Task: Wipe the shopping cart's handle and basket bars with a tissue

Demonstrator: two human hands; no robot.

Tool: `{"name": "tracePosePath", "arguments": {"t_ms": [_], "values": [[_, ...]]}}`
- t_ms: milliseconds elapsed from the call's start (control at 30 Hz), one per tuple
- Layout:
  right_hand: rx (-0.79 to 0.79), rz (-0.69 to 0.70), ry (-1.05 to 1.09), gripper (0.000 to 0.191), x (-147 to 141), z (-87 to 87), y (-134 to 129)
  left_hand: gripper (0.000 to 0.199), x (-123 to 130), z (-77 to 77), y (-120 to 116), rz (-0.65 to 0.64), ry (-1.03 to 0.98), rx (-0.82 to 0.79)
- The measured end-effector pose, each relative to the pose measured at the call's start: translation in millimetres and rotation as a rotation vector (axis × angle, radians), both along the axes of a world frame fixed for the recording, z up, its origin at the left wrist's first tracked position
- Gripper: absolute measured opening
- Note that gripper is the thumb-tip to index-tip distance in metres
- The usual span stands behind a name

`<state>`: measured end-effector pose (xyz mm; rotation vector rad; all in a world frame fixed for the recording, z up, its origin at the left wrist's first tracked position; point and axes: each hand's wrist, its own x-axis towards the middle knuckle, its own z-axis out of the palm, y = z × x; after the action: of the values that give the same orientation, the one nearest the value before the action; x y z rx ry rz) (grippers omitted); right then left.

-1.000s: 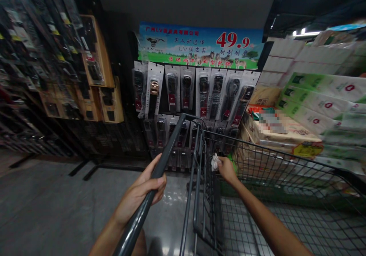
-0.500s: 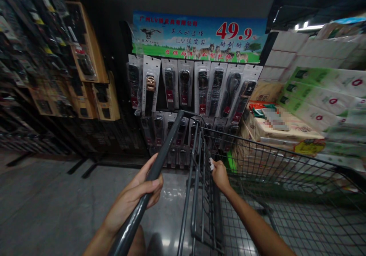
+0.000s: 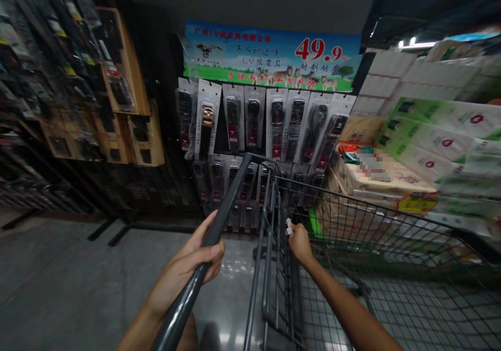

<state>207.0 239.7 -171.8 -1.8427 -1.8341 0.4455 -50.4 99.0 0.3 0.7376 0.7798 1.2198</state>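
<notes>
Cart handle [image 3: 219,220]: dark grey bar, runs diagonally from bottom centre up to the cart's top corner; sits centre frame, over the floor.
Floor [image 3: 70,283]: grey, smooth, slightly glossy; light glare just beside the cart's near end. Dark feet of display stands rest on it, far left to centre.
Left wall racks [image 3: 50,79]: dim, blurred; packed w/ dark hanging goods, small yellow tags. Can't read any.
Wooden boxes [image 3: 133,110]: light wood display units, dark items inside, just right of the racks.
Left hand [image 3: 188,270]: wrapped round the cart handle, thumb on top, fingers curled under; firm clasp.
Sign [image 3: 270,56]: blue and green banner above the belt display, red "49.9", row of wolves along the bottom.
Belts [image 3: 254,116]: packaged, hung in two rows on white cards under the sign; one gold buckle near the left end. Lower row partly hidden behind the cart.
Cart basket [image 3: 391,267]: grey wire mesh, fills lower right.
Right hand [image 3: 299,241]: closed on a small white scrap [image 3: 288,226], pressed to the wire panel at the basket's near end; arm reaches in across the basket.
Tissue packs [image 3: 430,137]: white and green wrapped stacks, far right, w/ tan packs below; one label blurred out.
Ceiling: plain, dark; strip light at upper right.
</notes>
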Motion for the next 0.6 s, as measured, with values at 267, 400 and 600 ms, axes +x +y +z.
{"name": "tracePosePath", "arguments": {"t_ms": [267, 400, 600], "values": [[-0.127, 0.091, 0.063, 0.031, 16, -4.9, -4, 0.077, 1, -1.6, 0, 0.04, 0.044, -0.004], [-0.108, 0.075, 0.107, 0.035, 23, 1.5, 9, 0.078, 2, -6.4, 2, 0.055, 0.041, 0.01], [0.053, 0.177, 0.003, 0.036, 12, 10.3, 22, 0.079, 1, -8.9, 2, 0.059, 0.039, 0.007]]}}
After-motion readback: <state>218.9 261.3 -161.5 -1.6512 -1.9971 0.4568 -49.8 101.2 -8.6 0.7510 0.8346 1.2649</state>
